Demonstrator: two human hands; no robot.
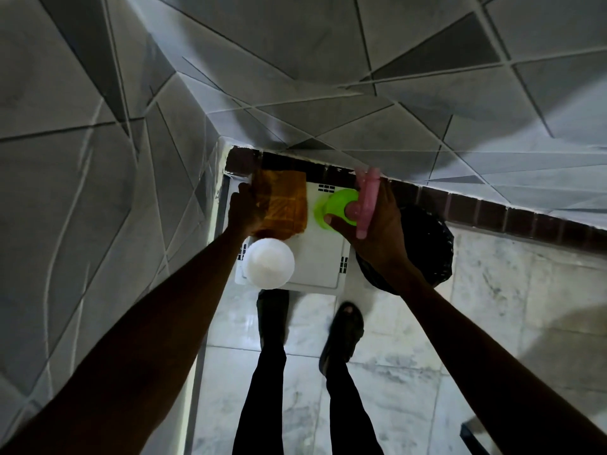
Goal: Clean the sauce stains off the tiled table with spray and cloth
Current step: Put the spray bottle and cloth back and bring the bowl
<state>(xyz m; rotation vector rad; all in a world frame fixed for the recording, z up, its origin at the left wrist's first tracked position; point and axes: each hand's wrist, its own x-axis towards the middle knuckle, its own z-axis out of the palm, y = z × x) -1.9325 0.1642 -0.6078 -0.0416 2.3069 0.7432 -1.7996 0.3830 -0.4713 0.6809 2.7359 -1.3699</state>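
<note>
An orange cloth (283,202) lies at the far left of a white plastic stool or stand (320,261) in a tiled corner. My left hand (243,209) rests on the cloth's left edge and grips it. My right hand (371,221) is closed around a spray bottle with a bright green body (335,205) and a pink trigger head (367,201), held upright over the stand's far right. No sauce stains or tiled table top show in this view.
A white round-topped container (269,263) stands on the stand's near left corner. A black bin with a black liner (427,244) sits on the marble floor to the right. Grey tiled walls close in on the left and behind. My feet stand just before the stand.
</note>
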